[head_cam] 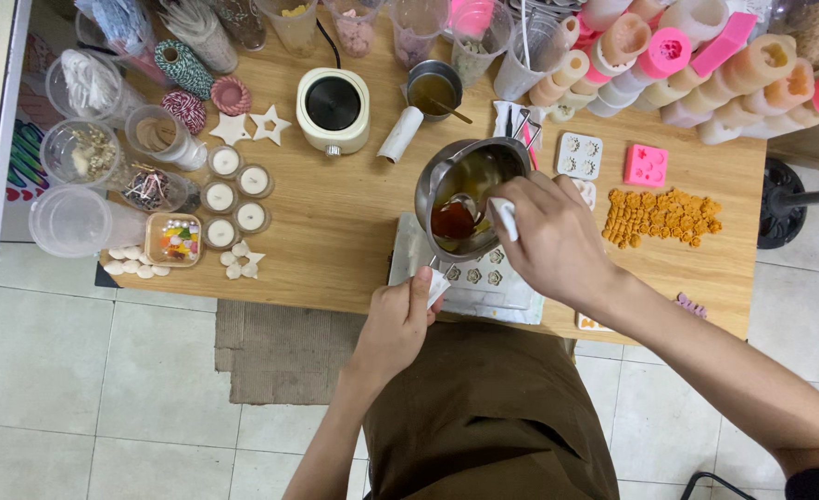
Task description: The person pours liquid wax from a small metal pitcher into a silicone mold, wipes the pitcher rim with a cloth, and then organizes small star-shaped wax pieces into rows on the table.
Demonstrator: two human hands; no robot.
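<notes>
My right hand grips the white handle of a spoon whose bowl dips into amber liquid inside a steel melting pot. The pot is tilted above a white silicone mould with small flower cavities near the table's front edge. My left hand pinches the mould's front left corner between thumb and fingers. Both hands work at the near edge of the wooden table.
A small cream hot plate and a metal cup of amber liquid stand behind the pot. Orange wax flowers, a pink mould, tealight cups, plastic jars and candle moulds crowd the table.
</notes>
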